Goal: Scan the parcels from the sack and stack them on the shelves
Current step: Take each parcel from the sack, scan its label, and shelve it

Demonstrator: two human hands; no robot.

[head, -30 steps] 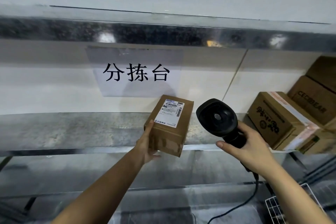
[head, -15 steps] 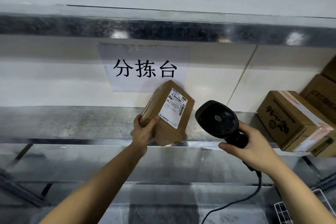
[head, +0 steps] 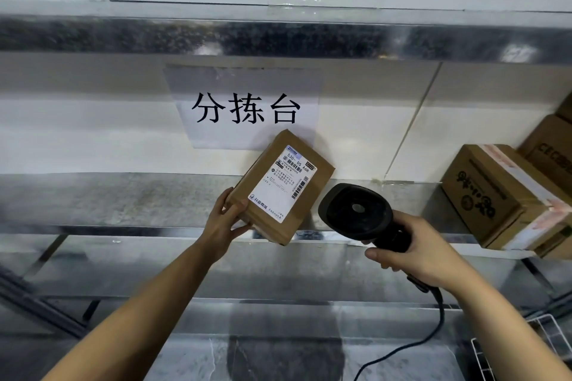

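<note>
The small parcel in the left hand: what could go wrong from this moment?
1. The left hand grips the parcel only at one lower corner, tilted over the shelf edge; it may slip.
2. The scanner in the right hand seems aimed away from the label, so the scan may fail.

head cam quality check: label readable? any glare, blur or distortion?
Head view: the shipping label on the parcel in the left hand is sharp, barcodes distinct; bright glare spots on the upper shelf edge; wide-angle bending bows the shelf lines; frame corners look smeared; the scanner in the right hand is dark but defined.
</note>
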